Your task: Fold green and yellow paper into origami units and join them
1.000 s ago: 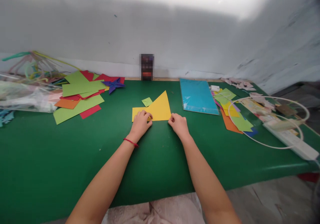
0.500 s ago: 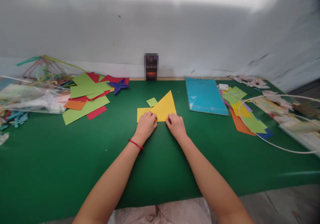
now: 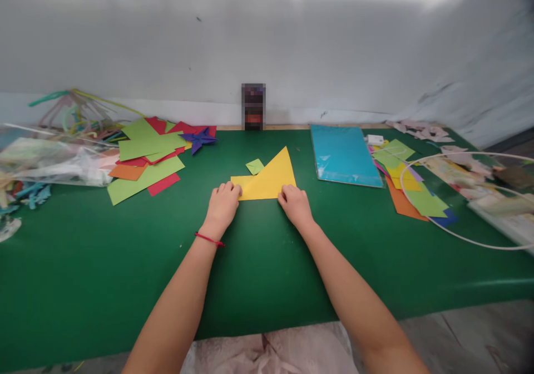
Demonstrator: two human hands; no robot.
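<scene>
We see a sheet of yellow paper (image 3: 269, 178) lying flat on the green desk (image 3: 267, 274), about midway between the wall-side edge and the near edge where the person sits. It looks folded: a low strip on the left meets a slanted part whose tip points toward the far edge, while its long straight side faces the near edge.

The left hand (image 3: 223, 202) has its fingers bent over the paper's left end, near the lower corner; the right hand (image 3: 295, 202) is loosely curled at the lower right corner. With the thumbs mostly hidden, we cannot tell whether either hand pinches the paper or only presses it. We judge that holding both ends keeps the straight side lined up and stops the sheet from sliding.

Just beyond the slanted edge sits a small green folded piece (image 3: 255, 166); we cannot tell whether it touches the yellow.

Toward the desk's far edge, left of centre, a purple paper star (image 3: 200, 139) lies against the loose coloured sheets (image 3: 146, 147). A blue packet (image 3: 347, 156) and another pile of coloured papers (image 3: 411, 182) lie toward the far right corner. This spread, we think, leaves the middle free for both hands.
</scene>
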